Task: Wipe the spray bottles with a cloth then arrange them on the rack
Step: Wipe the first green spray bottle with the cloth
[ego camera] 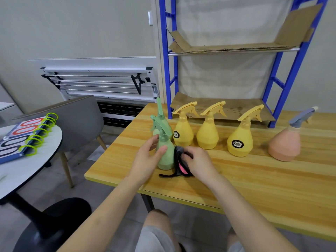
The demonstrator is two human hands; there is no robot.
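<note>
Here, pear-shaped green bottle point(164, 153), crumpled dark cloth point(179, 163)

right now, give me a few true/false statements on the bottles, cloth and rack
1. The left hand is on a green spray bottle. True.
2. The right hand presses a white cloth on it. False: the cloth is dark with pink.
3. Three yellow bottles stand on the table. True.
4. The pink bottle is already on the rack. False: it stands on the table, and the rack shelves hold only cardboard.
</note>
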